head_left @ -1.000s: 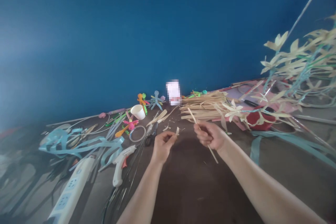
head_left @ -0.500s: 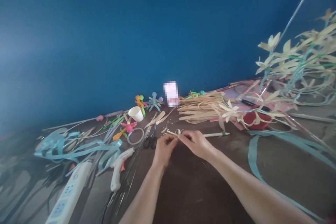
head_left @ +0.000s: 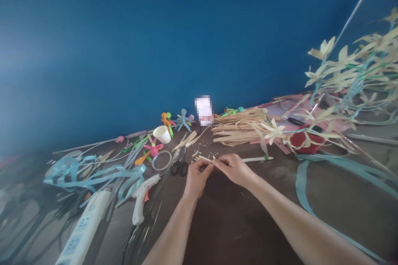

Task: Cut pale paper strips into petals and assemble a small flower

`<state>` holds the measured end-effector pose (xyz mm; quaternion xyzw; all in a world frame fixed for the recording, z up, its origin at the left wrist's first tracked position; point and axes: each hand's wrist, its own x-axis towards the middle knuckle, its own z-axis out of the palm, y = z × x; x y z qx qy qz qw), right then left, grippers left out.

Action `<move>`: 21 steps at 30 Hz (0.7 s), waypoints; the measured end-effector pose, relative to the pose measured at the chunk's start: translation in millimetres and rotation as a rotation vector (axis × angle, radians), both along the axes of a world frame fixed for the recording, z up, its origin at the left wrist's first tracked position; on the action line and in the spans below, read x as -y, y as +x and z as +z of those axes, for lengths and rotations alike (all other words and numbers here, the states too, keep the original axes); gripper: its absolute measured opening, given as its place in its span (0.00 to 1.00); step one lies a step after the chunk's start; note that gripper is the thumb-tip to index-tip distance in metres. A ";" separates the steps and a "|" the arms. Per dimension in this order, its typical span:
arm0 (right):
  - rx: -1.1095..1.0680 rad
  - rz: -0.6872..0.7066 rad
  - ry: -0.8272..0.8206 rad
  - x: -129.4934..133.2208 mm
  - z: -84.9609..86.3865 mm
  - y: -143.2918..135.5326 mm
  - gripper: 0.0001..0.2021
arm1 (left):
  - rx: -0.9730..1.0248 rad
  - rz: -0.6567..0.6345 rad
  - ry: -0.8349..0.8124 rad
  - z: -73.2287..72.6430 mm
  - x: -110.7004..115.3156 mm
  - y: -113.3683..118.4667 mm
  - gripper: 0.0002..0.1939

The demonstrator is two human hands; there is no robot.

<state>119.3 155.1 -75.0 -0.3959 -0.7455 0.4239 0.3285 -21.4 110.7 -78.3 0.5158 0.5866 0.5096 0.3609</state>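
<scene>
My left hand (head_left: pixel 197 178) and my right hand (head_left: pixel 234 169) meet over the dark table, fingertips pinched together. Whatever small pale piece they hold is mostly hidden by the fingers. Just beyond the fingertips lie pale, thin strips (head_left: pixel 202 158) and little scraps (head_left: pixel 196 152). A white pen-like stick (head_left: pixel 256 159) with a green band lies behind my right hand and sticks out to its right. Black-handled scissors (head_left: pixel 179 168) lie to the left of my left hand.
To the left are a white glue gun (head_left: pixel 141 198), a power strip (head_left: pixel 83 227), blue ribbon (head_left: pixel 102 176) and a paper cup (head_left: pixel 162 134). Dried husk strips (head_left: pixel 238 128) lie behind my hands. Husk flowers (head_left: pixel 351 70) rise at the right, before a blue wall (head_left: pixel 186 41).
A small pale tip that stood up between my fingertips no longer shows. Both hands keep nearly the same place, still close together; the whole view has shifted slightly.
</scene>
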 end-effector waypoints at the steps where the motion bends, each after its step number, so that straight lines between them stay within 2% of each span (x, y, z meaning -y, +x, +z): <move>1: -0.013 0.021 -0.037 -0.8 -0.2 0.3 0.22 | -0.001 -0.003 0.001 -0.6 0.2 0.0 0.12; 3: -0.040 0.063 -0.161 -2.3 -0.2 1.0 0.21 | -0.012 -0.014 0.005 -1.6 0.7 -0.9 0.12; 7: -0.163 0.167 -0.530 -1.0 3.0 2.0 0.20 | -0.050 -0.070 0.032 -0.2 2.6 -3.3 0.11; 12: -0.361 0.309 -0.881 0.4 8.4 6.1 0.19 | -0.077 -0.165 0.085 11.8 4.9 -6.7 0.09; 14: -0.425 0.329 -0.955 -5.6 8.8 12.2 0.18 | -0.151 -0.159 0.101 17.4 3.8 -13.4 0.09; 16: -0.528 0.281 -0.987 -15.1 7.8 20.0 0.17 | -0.249 -0.111 0.104 20.7 0.6 -24.2 0.09; 19: -0.654 0.130 -0.953 -27.7 3.5 27.8 0.15 | -0.433 0.041 0.068 19.6 -7.5 -41.8 0.10; 21: -0.625 0.076 -0.921 -31.0 -0.6 27.4 0.15 | -0.583 0.129 0.036 15.6 -14.0 -48.8 0.09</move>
